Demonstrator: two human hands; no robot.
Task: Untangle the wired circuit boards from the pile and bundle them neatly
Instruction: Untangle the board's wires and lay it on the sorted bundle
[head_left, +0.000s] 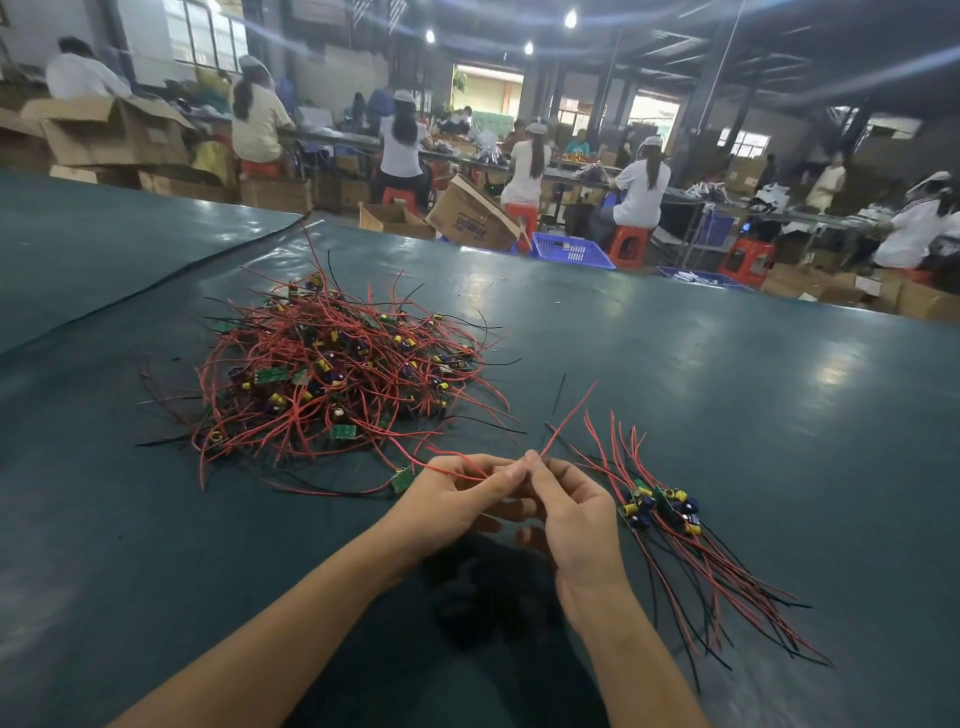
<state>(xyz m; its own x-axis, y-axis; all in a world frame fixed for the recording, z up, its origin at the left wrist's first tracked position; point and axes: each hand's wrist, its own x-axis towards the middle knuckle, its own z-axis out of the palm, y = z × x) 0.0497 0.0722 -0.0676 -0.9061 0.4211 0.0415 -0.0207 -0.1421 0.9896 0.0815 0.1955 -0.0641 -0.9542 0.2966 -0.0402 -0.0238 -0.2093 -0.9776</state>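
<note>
While both forearms reached in over the dark green table (727, 389), the hands met just above it, close to the near edge. The left hand (457, 499) had its fingers curled and pinched a red wire (569, 415) between thumb and forefinger. The right hand (576, 514) pinched the same wire right beside it, fingertips of both hands touching. From the right hand's pinch the free end rose up and to the right. From the left hand, the wire ran left to a small green board (402, 479) that lay on the table at the near rim of the pile.

Just right of the right hand lay a loose bundle (662, 506) of boards side by side, with yellow and blue parts. Their red and black leads fanned out toward the near right and up behind them.

Farther back and to the left sat the pile (332, 374), a tangled heap of red and black leads with green boards scattered through it.

Beyond the table's far edge stood blue baskets (571, 252), red stools (628, 244) and open boxes (470, 215). Workers (641, 189) in white sat with their backs turned at long benches.
</note>
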